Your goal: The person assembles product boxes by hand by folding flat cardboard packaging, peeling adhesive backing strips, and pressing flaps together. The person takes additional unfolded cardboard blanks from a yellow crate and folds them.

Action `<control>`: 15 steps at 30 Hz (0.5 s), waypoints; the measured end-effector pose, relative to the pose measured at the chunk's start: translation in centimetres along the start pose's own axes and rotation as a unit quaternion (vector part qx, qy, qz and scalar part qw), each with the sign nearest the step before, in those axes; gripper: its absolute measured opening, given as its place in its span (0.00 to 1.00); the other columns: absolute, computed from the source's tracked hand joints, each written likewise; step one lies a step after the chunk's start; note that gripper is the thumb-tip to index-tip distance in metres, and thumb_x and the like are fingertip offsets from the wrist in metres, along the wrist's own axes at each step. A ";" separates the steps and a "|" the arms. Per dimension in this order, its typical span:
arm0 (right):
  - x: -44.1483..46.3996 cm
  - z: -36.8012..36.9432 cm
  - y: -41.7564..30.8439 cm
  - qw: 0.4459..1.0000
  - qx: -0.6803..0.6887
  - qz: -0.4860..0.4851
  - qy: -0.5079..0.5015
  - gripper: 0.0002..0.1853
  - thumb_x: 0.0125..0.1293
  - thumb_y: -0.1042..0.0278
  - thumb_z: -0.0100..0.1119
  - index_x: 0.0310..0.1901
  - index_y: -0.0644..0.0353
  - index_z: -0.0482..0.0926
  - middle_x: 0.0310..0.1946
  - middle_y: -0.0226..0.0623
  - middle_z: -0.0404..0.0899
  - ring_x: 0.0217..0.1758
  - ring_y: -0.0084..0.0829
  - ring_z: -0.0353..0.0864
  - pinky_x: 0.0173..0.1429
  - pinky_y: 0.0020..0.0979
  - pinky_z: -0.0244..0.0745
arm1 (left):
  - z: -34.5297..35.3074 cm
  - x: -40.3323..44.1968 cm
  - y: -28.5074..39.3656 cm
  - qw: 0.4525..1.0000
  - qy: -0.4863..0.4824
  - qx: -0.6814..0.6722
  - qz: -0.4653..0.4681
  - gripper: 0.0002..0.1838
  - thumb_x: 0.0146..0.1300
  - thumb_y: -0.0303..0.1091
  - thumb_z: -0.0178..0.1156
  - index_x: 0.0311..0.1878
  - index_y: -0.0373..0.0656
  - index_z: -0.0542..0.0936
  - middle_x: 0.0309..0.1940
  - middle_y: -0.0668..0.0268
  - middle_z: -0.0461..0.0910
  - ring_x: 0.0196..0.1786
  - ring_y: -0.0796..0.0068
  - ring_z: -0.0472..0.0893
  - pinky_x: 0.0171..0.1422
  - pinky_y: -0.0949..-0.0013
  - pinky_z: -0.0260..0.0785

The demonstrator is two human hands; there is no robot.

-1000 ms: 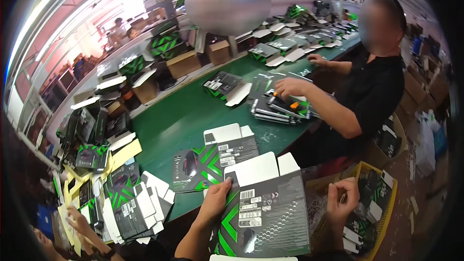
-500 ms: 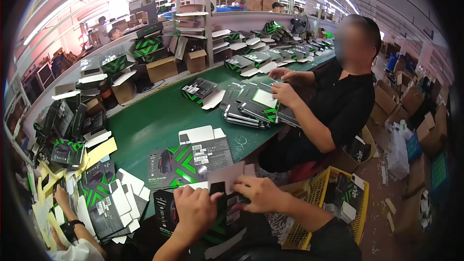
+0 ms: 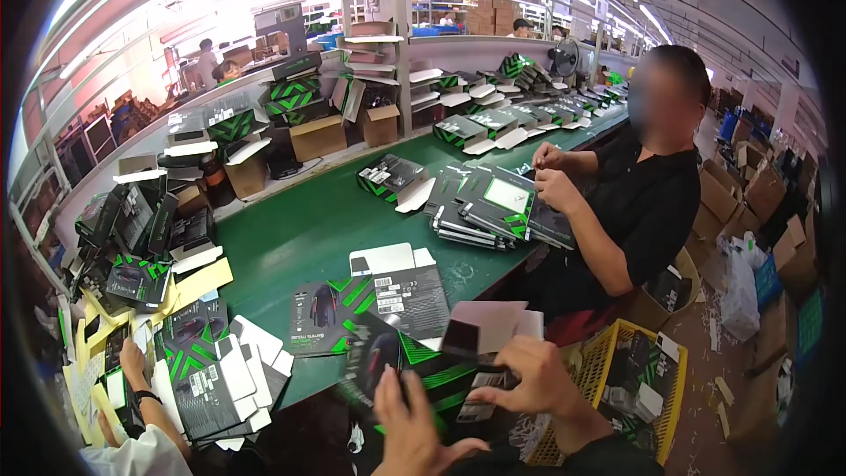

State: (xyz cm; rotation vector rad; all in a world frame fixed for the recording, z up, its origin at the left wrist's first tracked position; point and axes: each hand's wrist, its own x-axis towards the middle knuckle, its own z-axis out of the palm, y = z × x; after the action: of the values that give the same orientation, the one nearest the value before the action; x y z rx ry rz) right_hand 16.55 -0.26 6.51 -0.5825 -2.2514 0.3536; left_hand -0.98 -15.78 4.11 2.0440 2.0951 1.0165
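I had the fingers of the right hand (image 3: 535, 377) clamped on the side edge of a black-and-green carton (image 3: 377, 351), near the base of its raised white flaps (image 3: 500, 322). The fingers of the left hand (image 3: 412, 430) were spread, thumb well out from the other 4, in front of the carton's lower part; blur kept me from telling how firmly they pressed on it. The carton was tilted between the 2 hands, with a picture of a mouse on the face above the left fingers.

Just beyond the left fingers, I saw a flattened carton (image 3: 322, 313) lying on the green surface (image 3: 286, 222), its white flaps pointing away from me. Left of those fingers lay a pile of flat cartons (image 3: 201, 395), overlapping, and past it some yellow sheets (image 3: 204, 281). Beside the sheets was another person's hand (image 3: 132, 361), with a dark band at the wrist and a white sleeve behind.

To the right of the right fingers, on the floor side, stood a yellow basket (image 3: 677, 397) with more cartons in it. Farther out from the right fingers, across the corner of the surface, a co-worker in a black top (image 3: 641, 220) held both hands close together beside a stack of dark cartons (image 3: 458, 204). A closed-looking carton (image 3: 388, 176) with 1 white flap out lay beyond that stack.
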 end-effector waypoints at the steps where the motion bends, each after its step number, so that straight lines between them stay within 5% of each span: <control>1: 0.0 0.3 -0.6 0.998 0.045 -0.025 -0.021 0.26 0.46 0.49 0.86 0.25 0.60 0.78 0.22 0.37 0.76 0.24 0.40 0.78 0.28 0.36 0.71 | 2.7 -0.4 -0.8 0.994 -0.009 -0.108 0.012 0.76 0.41 0.62 0.82 0.81 0.28 0.46 0.75 0.27 0.51 0.77 0.29 0.55 0.78 0.38 0.50; 2: 0.3 0.6 -1.3 0.992 0.103 -0.063 -0.031 0.23 0.50 0.53 0.84 0.25 0.59 0.78 0.23 0.36 0.76 0.24 0.38 0.76 0.27 0.35 0.69 | 3.8 0.4 -1.0 0.976 -0.015 -0.214 0.028 0.75 0.41 0.61 0.83 0.81 0.29 0.47 0.75 0.27 0.50 0.78 0.29 0.53 0.78 0.35 0.49; 4: -0.1 1.9 -1.6 0.984 0.143 -0.089 -0.061 0.20 0.55 0.52 0.79 0.29 0.58 0.79 0.26 0.34 0.77 0.28 0.38 0.78 0.28 0.37 0.72 | 3.3 0.8 -0.7 0.822 -0.199 -0.504 -0.177 0.75 0.42 0.61 0.83 0.82 0.32 0.45 0.76 0.29 0.50 0.78 0.27 0.53 0.77 0.31 0.49; 5: 0.2 1.5 -2.3 0.989 0.105 -0.092 -0.046 0.18 0.56 0.54 0.79 0.33 0.58 0.81 0.30 0.34 0.80 0.29 0.35 0.80 0.28 0.34 0.73 | 4.4 -0.4 -2.1 0.920 -0.105 -0.375 -0.040 0.43 0.61 0.46 0.77 0.70 0.32 0.65 0.50 0.51 0.79 0.53 0.65 0.82 0.57 0.57 0.77; 8: 1.1 2.0 -1.9 0.981 0.040 -0.145 0.121 0.19 0.58 0.54 0.78 0.40 0.59 0.83 0.35 0.37 0.83 0.30 0.32 0.81 0.30 0.29 0.75 | 5.0 0.9 -2.5 0.829 -0.034 -0.544 -0.126 0.39 0.59 0.26 0.77 0.69 0.31 0.65 0.44 0.58 0.84 0.45 0.72 0.86 0.51 0.68 0.80; 10: -0.9 1.8 -0.5 0.963 -0.077 -0.087 0.242 0.28 0.59 0.47 0.79 0.48 0.62 0.82 0.42 0.41 0.83 0.35 0.30 0.82 0.36 0.24 0.76 | 4.8 0.0 -4.4 0.819 -0.001 -0.537 -0.202 0.31 0.61 0.20 0.72 0.65 0.32 0.70 0.46 0.59 0.85 0.48 0.70 0.87 0.54 0.66 0.81; 12: -2.8 2.1 1.2 0.956 0.032 0.148 0.250 0.32 0.58 0.46 0.80 0.52 0.65 0.79 0.46 0.40 0.82 0.42 0.24 0.81 0.45 0.24 0.75 | 3.4 1.2 -5.2 0.762 0.004 -0.616 -0.201 0.29 0.58 0.19 0.74 0.61 0.32 0.74 0.44 0.60 0.86 0.47 0.70 0.87 0.53 0.66 0.82; 13: -3.4 2.5 2.6 0.944 0.189 0.195 0.185 0.34 0.58 0.46 0.80 0.53 0.65 0.79 0.48 0.39 0.81 0.45 0.23 0.81 0.48 0.25 0.75 | 3.5 0.9 -6.7 0.768 -0.024 -0.618 -0.167 0.33 0.58 0.19 0.75 0.64 0.34 0.70 0.52 0.58 0.84 0.51 0.71 0.86 0.58 0.70 0.80; 15: -4.4 3.6 4.8 0.833 0.479 0.276 0.040 0.37 0.57 0.46 0.81 0.56 0.67 0.77 0.51 0.39 0.80 0.50 0.22 0.79 0.55 0.26 0.74 | 4.1 0.4 -7.0 0.780 0.005 -0.596 -0.188 0.29 0.58 0.20 0.74 0.62 0.33 0.73 0.47 0.60 0.85 0.47 0.71 0.86 0.54 0.67 0.81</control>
State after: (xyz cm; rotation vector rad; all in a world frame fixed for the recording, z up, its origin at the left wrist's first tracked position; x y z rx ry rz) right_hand 17.97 1.36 -0.66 -0.6382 -1.4765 1.5885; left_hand -5.29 -13.10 -2.20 0.9155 1.1181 1.6151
